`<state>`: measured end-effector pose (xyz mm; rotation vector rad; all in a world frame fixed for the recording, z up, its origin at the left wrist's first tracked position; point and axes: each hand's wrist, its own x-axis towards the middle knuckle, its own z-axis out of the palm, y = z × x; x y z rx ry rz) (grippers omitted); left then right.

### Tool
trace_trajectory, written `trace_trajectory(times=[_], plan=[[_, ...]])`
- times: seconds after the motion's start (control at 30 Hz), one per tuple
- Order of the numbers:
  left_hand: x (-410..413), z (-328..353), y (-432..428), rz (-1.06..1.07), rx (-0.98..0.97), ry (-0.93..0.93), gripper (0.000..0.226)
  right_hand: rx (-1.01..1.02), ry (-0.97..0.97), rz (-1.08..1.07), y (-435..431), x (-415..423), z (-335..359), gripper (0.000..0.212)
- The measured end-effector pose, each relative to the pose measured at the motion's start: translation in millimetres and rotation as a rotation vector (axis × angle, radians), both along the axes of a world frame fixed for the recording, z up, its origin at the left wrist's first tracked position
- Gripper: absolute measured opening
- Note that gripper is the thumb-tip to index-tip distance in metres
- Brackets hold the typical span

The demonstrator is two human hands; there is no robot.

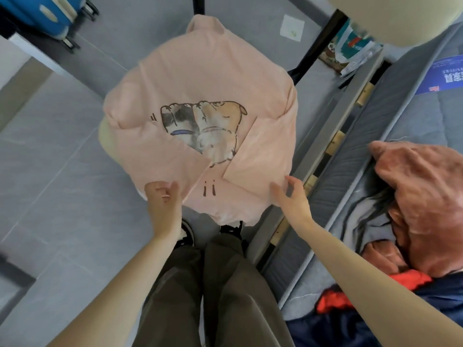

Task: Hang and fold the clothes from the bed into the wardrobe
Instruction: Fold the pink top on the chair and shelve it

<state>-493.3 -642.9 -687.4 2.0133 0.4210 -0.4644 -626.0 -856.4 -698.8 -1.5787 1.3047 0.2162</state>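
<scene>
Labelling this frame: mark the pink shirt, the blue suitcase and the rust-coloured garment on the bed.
pink shirt (200,78): head view, plain fabric above the print.
blue suitcase (25,10): head view, its shell.
rust-coloured garment (421,196): head view, crumpled top.

Blue suitcase (37,16) (top left), grey tiled floor (50,159), white paper scrap (292,28), blue booklet (443,73)

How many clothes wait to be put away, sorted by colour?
Pale pink shirt: 1
Rust-pink garment: 1
Grey garment: 1
Red garment: 1
Navy garment: 1
Total: 5
</scene>
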Motion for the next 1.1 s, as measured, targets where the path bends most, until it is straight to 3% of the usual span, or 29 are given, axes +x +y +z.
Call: trace_trajectory(times=[0.13,0.17,0.23,0.3,0.47,0.6,0.73,0.87,1.03,1.1], plan=[[4.1,-17.6,20.7,0.127,-0.112,0.115,0.027,0.093,0.006,-0.146,2.5,23.1,-19.4,0.078],[6.5,-21.4,23.0,0.181,-0.163,0.187,0.037,0.087,0.02,-0.174,3.3,26.1,-24.7,0.079],[11.1,-29.5,27.2,0.322,-0.276,0.362,0.078,0.074,0.031,-0.224,2.3,27.3,-33.2,0.086],[15.9,-40.9,32.8,0.388,-0.345,0.454,0.095,0.06,0.035,-0.261,-1.1,25.0,-38.8,0.097],[17.9,-54.7,48.1,0.139,-0.343,0.492,0.1,-0.087,0.164,-0.135,-1.0,21.9,-36.8,0.098],[13.8,-46.4,61.5,0.073,-0.316,0.512,0.085,-0.174,0.152,-0.171,6.2,17.1,-23.2,0.06],[4.0,-17.3,71.8,-0.003,-0.188,0.532,0.074,-0.112,0.068,-0.273,16.5,4.6,-2.1,0.03],[-2.7,14.1,87.3,-0.078,-0.172,0.433,0.039,-0.108,-0.025,-0.314,27.6,-4.3,28.6,0.018],[-2.2,59.7,102.0,-0.182,-0.253,0.33,0.059,-0.268,-0.033,-0.22,43.2,-13.0,67.8,0.022],[-4.8,73.4,107.0,-0.177,-0.223,0.334,0.051,-0.298,0.005,-0.204,48.4,-19.1,80.2,0.022]])
